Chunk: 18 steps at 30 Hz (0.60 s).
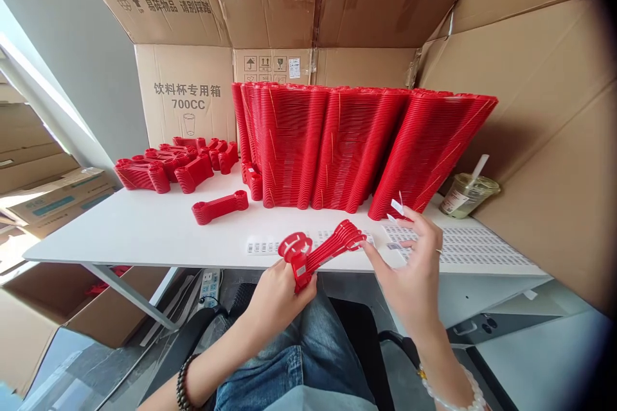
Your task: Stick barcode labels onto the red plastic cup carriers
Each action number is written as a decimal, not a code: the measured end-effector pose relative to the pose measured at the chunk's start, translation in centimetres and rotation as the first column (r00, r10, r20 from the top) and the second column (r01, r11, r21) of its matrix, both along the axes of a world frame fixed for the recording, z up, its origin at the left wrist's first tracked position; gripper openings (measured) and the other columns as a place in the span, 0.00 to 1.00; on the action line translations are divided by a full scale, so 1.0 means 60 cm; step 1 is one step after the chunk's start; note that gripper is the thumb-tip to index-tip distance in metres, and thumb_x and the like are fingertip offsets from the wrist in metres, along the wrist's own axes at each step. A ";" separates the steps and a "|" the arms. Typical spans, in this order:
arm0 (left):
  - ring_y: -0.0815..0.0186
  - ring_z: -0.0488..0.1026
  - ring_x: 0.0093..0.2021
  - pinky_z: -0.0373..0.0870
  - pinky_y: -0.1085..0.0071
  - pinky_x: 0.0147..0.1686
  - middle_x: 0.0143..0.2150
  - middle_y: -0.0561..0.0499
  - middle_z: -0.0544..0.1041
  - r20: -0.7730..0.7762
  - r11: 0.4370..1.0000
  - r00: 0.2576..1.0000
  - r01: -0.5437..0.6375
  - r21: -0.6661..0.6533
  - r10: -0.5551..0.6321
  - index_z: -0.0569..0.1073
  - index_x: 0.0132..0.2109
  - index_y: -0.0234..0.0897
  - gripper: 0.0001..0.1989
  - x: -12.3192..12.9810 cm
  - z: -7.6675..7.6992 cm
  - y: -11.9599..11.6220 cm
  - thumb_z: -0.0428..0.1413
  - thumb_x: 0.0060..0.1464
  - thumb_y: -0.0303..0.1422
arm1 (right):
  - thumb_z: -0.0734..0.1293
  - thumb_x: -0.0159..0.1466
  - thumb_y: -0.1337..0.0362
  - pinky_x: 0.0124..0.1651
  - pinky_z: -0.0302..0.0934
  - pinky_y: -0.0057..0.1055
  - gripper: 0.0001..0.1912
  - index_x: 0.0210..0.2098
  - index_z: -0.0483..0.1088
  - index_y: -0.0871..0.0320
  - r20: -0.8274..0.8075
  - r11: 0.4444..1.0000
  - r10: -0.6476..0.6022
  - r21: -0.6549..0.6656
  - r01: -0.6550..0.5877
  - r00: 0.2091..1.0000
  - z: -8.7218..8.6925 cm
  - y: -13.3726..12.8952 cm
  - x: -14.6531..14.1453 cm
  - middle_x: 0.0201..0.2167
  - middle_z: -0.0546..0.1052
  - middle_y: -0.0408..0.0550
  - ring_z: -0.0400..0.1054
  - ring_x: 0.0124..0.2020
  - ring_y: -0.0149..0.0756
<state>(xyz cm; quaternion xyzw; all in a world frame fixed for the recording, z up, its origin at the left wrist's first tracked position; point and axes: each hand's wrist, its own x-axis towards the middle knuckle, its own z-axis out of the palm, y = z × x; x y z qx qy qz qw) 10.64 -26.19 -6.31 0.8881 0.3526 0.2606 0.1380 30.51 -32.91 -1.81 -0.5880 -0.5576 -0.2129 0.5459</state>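
A fanned bundle of thin red plastic bone-shaped pieces (pixel 332 247) is gripped in my left hand (pixel 282 292), over the front table edge. One ring-like end stands out to the left of the bundle. My right hand (pixel 412 263) is beside it, thumb extended close to the bundle's right end; I cannot tell if they touch. A small white sticker (pixel 398 207) clings to its index fingertip. Sticker sheets (pixel 463 247) with rows of small printed labels lie under and right of that hand. Another sticker strip (pixel 263 245) lies behind the bundle.
Tall stacks of red pieces (pixel 294 148) rise at the table's back. Smaller red bundles (pixel 178 160) and one separate bundle (pixel 220 207) lie left. A drink cup with a straw (pixel 467 192) stands right. Cardboard (pixel 187 77) encloses the back and right; an open box (pixel 96 314) sits below left.
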 end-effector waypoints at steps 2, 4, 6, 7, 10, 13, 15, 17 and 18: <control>0.55 0.77 0.35 0.73 0.64 0.34 0.35 0.45 0.78 -0.113 0.998 0.993 0.048 0.040 -0.043 0.71 0.40 0.34 0.06 0.002 -0.002 0.000 0.50 0.58 0.31 | 0.74 0.58 0.62 0.46 0.68 0.47 0.37 0.63 0.57 0.52 -0.014 1.000 -0.002 0.017 0.002 1.000 0.001 -0.004 -0.004 0.55 0.66 0.56 0.66 0.54 0.52; 0.55 0.77 0.36 0.72 0.64 0.33 0.36 0.44 0.77 -0.223 0.992 0.970 0.114 0.057 -0.099 0.71 0.42 0.34 0.07 0.005 -0.006 -0.003 0.51 0.57 0.30 | 0.75 0.56 0.62 0.44 0.67 0.47 0.39 0.63 0.57 0.51 0.001 0.999 0.006 0.047 -0.006 1.000 0.001 -0.009 -0.009 0.55 0.66 0.57 0.66 0.54 0.53; 0.55 0.77 0.36 0.71 0.66 0.31 0.37 0.44 0.77 -0.277 0.987 0.951 0.155 0.044 -0.137 0.70 0.43 0.34 0.08 0.008 -0.010 -0.007 0.50 0.56 0.29 | 0.77 0.53 0.62 0.47 0.67 0.50 0.43 0.64 0.57 0.50 0.045 0.995 0.043 0.089 -0.047 0.998 0.002 -0.015 -0.014 0.56 0.66 0.56 0.65 0.55 0.55; 0.56 0.76 0.36 0.70 0.66 0.31 0.37 0.44 0.77 -0.276 0.986 0.949 0.164 0.028 -0.150 0.70 0.42 0.34 0.08 0.008 -0.011 -0.008 0.50 0.56 0.29 | 0.78 0.52 0.62 0.49 0.67 0.51 0.45 0.64 0.57 0.49 0.059 0.991 0.079 0.103 -0.085 0.995 0.003 -0.019 -0.016 0.56 0.66 0.56 0.64 0.57 0.56; 0.60 0.73 0.32 0.66 0.69 0.31 0.33 0.47 0.75 -0.162 0.982 0.971 0.164 -0.089 -0.177 0.69 0.37 0.35 0.04 0.007 -0.009 -0.008 0.52 0.55 0.30 | 0.76 0.56 0.64 0.51 0.68 0.51 0.44 0.66 0.54 0.43 -0.049 0.966 0.227 0.138 -0.219 0.973 0.015 -0.033 -0.021 0.61 0.62 0.54 0.61 0.61 0.54; 0.67 0.67 0.28 0.63 0.71 0.31 0.27 0.52 0.70 0.074 0.925 0.982 0.190 -0.328 -0.175 0.65 0.31 0.37 0.06 0.002 -0.001 -0.002 0.52 0.55 0.33 | 0.71 0.62 0.66 0.41 0.73 0.40 0.40 0.66 0.51 0.37 -0.310 0.940 0.335 0.177 -0.292 0.890 0.034 -0.052 -0.021 0.60 0.64 0.51 0.68 0.54 0.46; 0.69 0.64 0.28 0.62 0.72 0.31 0.26 0.54 0.68 0.245 0.827 0.958 0.256 -0.501 -0.148 0.65 0.31 0.36 0.08 0.000 0.004 0.003 0.51 0.56 0.35 | 0.71 0.61 0.66 0.30 0.72 0.29 0.41 0.67 0.49 0.36 -0.473 0.927 0.368 0.123 -0.353 0.800 0.043 -0.061 -0.020 0.56 0.66 0.51 0.73 0.44 0.39; 0.70 0.62 0.26 0.60 0.73 0.28 0.26 0.54 0.68 0.359 0.685 0.926 0.336 -0.647 -0.115 0.66 0.33 0.36 0.10 0.000 0.004 0.006 0.49 0.57 0.38 | 0.73 0.59 0.65 0.20 0.67 0.22 0.45 0.67 0.47 0.35 -0.595 0.894 0.378 0.034 -0.447 0.709 0.045 -0.063 -0.021 0.56 0.66 0.51 0.73 0.37 0.34; 0.71 0.60 0.24 0.58 0.73 0.26 0.26 0.54 0.67 0.388 0.613 0.916 0.367 -0.700 -0.106 0.66 0.34 0.35 0.11 0.001 0.003 0.007 0.49 0.57 0.40 | 0.73 0.58 0.64 0.17 0.65 0.20 0.46 0.68 0.46 0.35 -0.635 0.874 0.376 0.001 -0.486 0.675 0.044 -0.061 -0.023 0.57 0.64 0.51 0.73 0.34 0.33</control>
